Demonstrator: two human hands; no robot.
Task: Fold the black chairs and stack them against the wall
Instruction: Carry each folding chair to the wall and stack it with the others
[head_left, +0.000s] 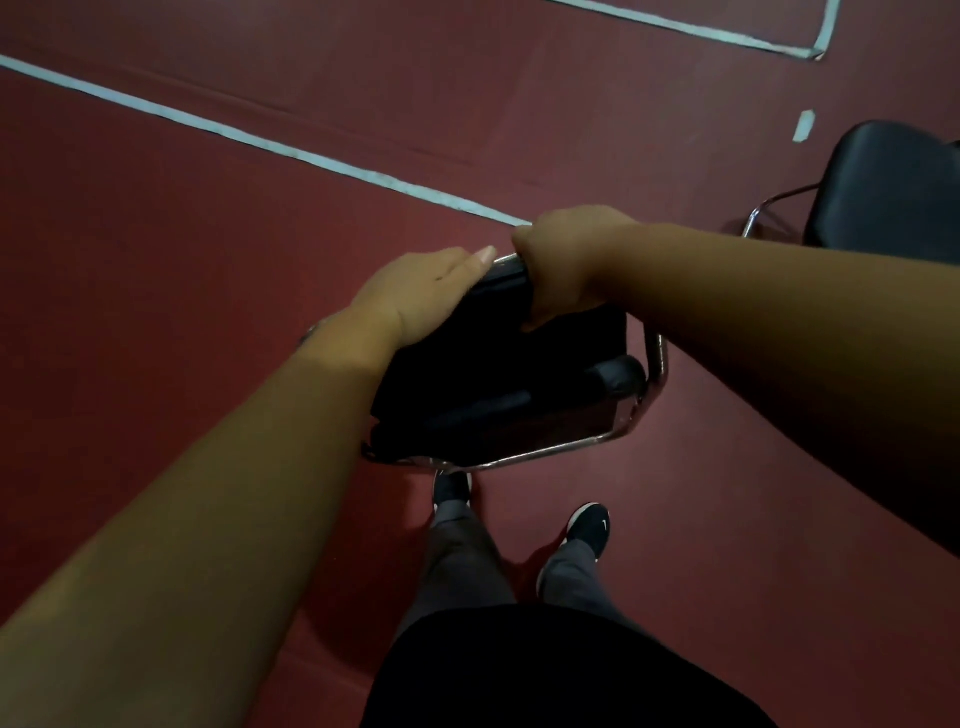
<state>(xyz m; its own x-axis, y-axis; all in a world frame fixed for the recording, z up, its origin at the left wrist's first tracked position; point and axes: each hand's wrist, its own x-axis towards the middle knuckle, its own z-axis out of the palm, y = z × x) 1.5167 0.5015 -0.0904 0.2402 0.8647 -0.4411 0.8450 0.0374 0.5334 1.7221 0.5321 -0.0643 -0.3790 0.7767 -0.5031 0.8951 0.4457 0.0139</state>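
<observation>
A black padded chair (498, 384) with a chrome tube frame is folded nearly flat in front of me, above the floor. My left hand (415, 296) lies along its left top edge, fingers stretched over the padding. My right hand (561, 260) is closed over the top right edge, thumb down the near side. A second black chair (893, 192) stands unfolded at the right edge, partly cut off by the frame.
The floor (208, 249) is dark red with pale blue tape lines (291, 150) running diagonally. My two feet in black shoes (589, 527) stand just behind the folded chair. No wall is in view.
</observation>
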